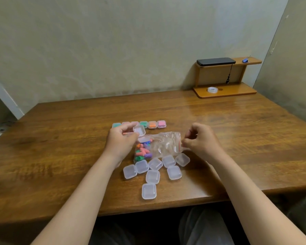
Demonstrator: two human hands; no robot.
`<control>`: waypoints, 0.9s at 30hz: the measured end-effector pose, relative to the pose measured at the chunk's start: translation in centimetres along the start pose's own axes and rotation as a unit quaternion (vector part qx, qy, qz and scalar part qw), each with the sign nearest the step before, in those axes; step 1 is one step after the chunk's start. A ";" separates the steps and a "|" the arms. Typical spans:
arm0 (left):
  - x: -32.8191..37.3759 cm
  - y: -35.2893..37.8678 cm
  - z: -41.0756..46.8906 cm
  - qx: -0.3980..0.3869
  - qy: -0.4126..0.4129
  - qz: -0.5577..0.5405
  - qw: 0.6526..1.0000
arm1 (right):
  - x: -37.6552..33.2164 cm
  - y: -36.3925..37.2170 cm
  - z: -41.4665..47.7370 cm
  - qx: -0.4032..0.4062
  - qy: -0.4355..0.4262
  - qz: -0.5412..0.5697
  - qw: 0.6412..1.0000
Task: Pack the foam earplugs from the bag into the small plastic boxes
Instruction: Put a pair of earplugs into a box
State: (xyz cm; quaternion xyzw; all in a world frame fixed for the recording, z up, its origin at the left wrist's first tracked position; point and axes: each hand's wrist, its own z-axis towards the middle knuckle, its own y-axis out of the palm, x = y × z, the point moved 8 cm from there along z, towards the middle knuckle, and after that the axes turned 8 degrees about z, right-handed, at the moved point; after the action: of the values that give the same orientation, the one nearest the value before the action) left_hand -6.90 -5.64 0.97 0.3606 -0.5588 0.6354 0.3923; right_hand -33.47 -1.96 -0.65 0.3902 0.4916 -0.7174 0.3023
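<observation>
**While six boxes stand filled, eight wait empty**

Although a heap of mixed-colour foam earplugs (142, 151) lies in the bag (166, 144), which rests on its side between the two hands, the packing looks a little under halfway done. The plugs sit bunched at the closed end of the bag, right under the left hand's fingers; the red-lined mouth of the bag points at the right hand's fingertips.

The left hand (121, 138) curls its fingers and thumb round an open box (139, 131), lid tipped up, held just above the plugs; whether anything is inside it yet I cannot tell. The right hand (200, 140) has its fingers curled in, and thumb and forefinger appear to pinch the edge of the bag's mouth.

Just beyond the left fingertips runs a row of filled boxes (152, 125), six by my count, showing teal, pink, green and orange through the lids. On the near side of both hands, toward the person, lie the empty boxes (152, 176), eight of them, all closed and loosely scattered, some touching.

So the box in hand and those eight are left to fill. All of this rests on a wooden table (60, 147); well beyond the right fingers stands a small shelf (224, 92) with a tape roll (212, 89) on its base
</observation>
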 end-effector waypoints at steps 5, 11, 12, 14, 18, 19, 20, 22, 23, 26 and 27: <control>-1.5 0.1 -0.2 0.005 -0.017 -0.006 1.000 | -1.2 3.2 0.1 -0.122 0.003 0.042 0.992; -3.3 -0.8 0.1 0.019 -0.051 -0.031 0.998 | -3.2 5.2 0.1 -0.219 -0.019 0.040 0.975; -3.6 -0.8 0.1 0.014 -0.057 -0.037 0.998 | -3.4 5.5 0.1 -0.227 -0.028 0.037 0.973; -3.8 -0.5 0.0 0.002 -0.060 -0.046 0.997 | -3.8 5.9 0.3 -0.234 -0.034 0.032 0.971; -3.8 -0.3 -0.2 0.000 -0.054 -0.045 0.998 | -4.6 7.0 0.3 -0.259 -0.037 0.010 0.965; -3.9 -0.3 -0.2 0.001 -0.055 -0.044 0.997 | -4.7 7.3 0.2 -0.268 -0.038 0.004 0.963; -4.0 -0.3 -0.2 0.001 -0.056 -0.046 0.997 | -4.7 7.7 0.1 -0.283 -0.037 0.001 0.958; -4.4 -0.3 -0.2 0.002 -0.059 -0.050 0.997 | -4.9 8.4 -0.2 -0.321 -0.037 0.000 0.946; -4.5 -0.3 -0.2 0.004 -0.059 -0.052 0.997 | -5.2 8.8 -0.4 -0.341 -0.045 0.003 0.939; -4.7 -0.3 -0.3 0.007 -0.062 -0.062 0.996 | -6.1 9.5 -0.6 -0.361 -0.085 -0.027 0.928; -4.8 -0.3 -0.3 0.009 -0.063 -0.062 0.996 | -6.3 9.7 -0.5 -0.354 -0.100 -0.048 0.928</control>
State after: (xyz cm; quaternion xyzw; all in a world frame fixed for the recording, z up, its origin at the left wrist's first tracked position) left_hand -4.55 -5.75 -3.22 0.4374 -0.5531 0.5907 0.3922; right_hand -22.17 -4.38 0.04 0.1593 0.6992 -0.5456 0.4337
